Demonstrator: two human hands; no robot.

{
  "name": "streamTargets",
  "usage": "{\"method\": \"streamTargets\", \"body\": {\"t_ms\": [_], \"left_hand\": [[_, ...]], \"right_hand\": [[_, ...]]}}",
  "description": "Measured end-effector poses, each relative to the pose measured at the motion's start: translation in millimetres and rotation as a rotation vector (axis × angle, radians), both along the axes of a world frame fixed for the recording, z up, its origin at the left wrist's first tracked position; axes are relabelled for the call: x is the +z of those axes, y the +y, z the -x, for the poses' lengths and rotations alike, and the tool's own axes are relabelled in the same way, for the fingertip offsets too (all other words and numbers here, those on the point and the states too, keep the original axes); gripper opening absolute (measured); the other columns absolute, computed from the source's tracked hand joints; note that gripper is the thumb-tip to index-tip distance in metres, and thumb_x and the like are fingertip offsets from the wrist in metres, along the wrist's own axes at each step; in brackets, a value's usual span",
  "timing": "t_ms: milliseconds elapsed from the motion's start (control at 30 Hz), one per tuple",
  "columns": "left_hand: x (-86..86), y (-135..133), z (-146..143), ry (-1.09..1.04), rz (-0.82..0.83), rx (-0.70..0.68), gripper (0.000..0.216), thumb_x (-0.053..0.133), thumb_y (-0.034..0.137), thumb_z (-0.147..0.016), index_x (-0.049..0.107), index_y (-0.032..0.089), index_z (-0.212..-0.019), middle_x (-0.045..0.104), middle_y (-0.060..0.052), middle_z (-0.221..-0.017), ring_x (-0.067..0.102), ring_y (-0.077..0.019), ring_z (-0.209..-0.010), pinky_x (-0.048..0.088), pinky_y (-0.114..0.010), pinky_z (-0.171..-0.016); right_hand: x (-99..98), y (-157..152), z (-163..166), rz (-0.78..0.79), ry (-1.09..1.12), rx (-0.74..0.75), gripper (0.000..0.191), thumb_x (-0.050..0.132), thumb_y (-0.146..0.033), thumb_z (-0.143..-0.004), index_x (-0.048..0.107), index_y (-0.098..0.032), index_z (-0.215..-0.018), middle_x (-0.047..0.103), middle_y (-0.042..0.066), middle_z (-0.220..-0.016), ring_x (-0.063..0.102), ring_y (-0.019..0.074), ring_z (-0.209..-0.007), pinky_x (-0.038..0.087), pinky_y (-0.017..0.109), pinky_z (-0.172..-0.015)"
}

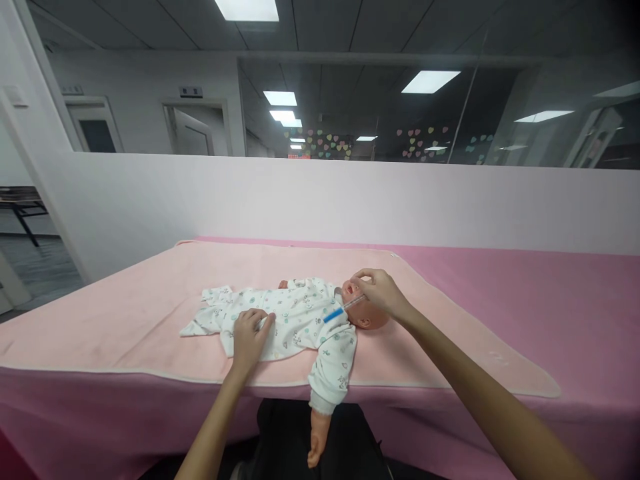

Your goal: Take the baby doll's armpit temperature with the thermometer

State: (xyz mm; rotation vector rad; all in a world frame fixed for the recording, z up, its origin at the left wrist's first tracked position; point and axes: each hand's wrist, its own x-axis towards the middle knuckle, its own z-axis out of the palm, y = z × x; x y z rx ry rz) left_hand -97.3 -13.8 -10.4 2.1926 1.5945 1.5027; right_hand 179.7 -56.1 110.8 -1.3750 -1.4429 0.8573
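Observation:
A baby doll (295, 317) in a white patterned suit lies on its back on a light pink blanket (125, 313), head to the right. One doll arm hangs over the table's front edge. My left hand (249, 339) rests on the doll's belly with fingers curled on the cloth. My right hand (376, 293) is over the doll's face, pinching a thin thermometer-like stick with a blue end (340, 310) that points toward the doll's neck and shoulder.
The blanket lies on a table with a darker pink cover (575, 313). A white low wall (320, 200) with glass above runs right behind the table. An open floor area and a dark table (20, 207) show at the far left.

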Motion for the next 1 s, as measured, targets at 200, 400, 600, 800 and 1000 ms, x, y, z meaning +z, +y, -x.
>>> {"method": "streamTargets", "body": {"t_ms": [200, 400, 600, 800, 1000], "left_hand": [[-0.8, 0.9, 0.3, -0.001, 0.004, -0.005, 0.028, 0.046, 0.042, -0.081, 0.057, 0.021, -0.065, 0.061, -0.002, -0.079, 0.051, -0.0202, -0.081, 0.038, -0.033, -0.075], [-1.4, 1.8, 0.7, 0.002, -0.002, -0.004, 0.027, 0.046, 0.042, -0.080, 0.057, 0.021, -0.065, 0.062, -0.002, -0.079, 0.051, -0.0204, -0.081, 0.038, -0.033, -0.075], [-1.9, 2.1, 0.5, 0.003, -0.012, 0.001, 0.028, 0.046, 0.042, -0.080, 0.057, 0.021, -0.065, 0.062, -0.002, -0.078, 0.052, -0.0203, -0.081, 0.038, -0.033, -0.074], [-1.1, 1.2, 0.7, 0.003, -0.005, 0.000, 0.028, 0.046, 0.042, -0.080, 0.057, 0.021, -0.065, 0.061, -0.002, -0.078, 0.051, -0.0203, -0.081, 0.038, -0.033, -0.074], [-0.7, 0.6, 0.5, 0.001, -0.001, -0.005, 0.029, 0.045, 0.043, -0.081, 0.057, 0.021, -0.065, 0.061, -0.003, -0.078, 0.051, -0.0209, -0.082, 0.038, -0.034, -0.075]], "right_hand": [[3.5, -2.4, 0.7, -0.045, -0.031, -0.016, 0.020, 0.056, -0.035, -0.066, 0.061, -0.017, -0.071, 0.043, -0.006, -0.044, 0.029, 0.0046, -0.036, 0.019, 0.019, -0.038], [6.6, -6.0, 5.7, -0.073, -0.001, -0.010, 0.019, 0.056, -0.034, -0.067, 0.062, -0.017, -0.073, 0.044, -0.005, -0.044, 0.031, 0.0052, -0.036, 0.019, 0.019, -0.037], [9.6, -10.0, 10.2, -0.058, 0.026, 0.013, 0.019, 0.057, -0.033, -0.068, 0.063, -0.017, -0.076, 0.048, -0.004, -0.046, 0.030, 0.0048, -0.036, 0.019, 0.019, -0.036], [15.0, -15.5, 15.3, -0.055, 0.047, 0.047, 0.018, 0.059, -0.032, -0.067, 0.064, -0.016, -0.075, 0.053, -0.002, -0.051, 0.030, 0.0042, -0.035, 0.019, 0.019, -0.035], [16.2, -17.3, 17.7, -0.059, 0.044, 0.046, 0.018, 0.058, -0.031, -0.068, 0.064, -0.016, -0.076, 0.047, -0.004, -0.046, 0.031, 0.0047, -0.035, 0.018, 0.018, -0.035]]}}
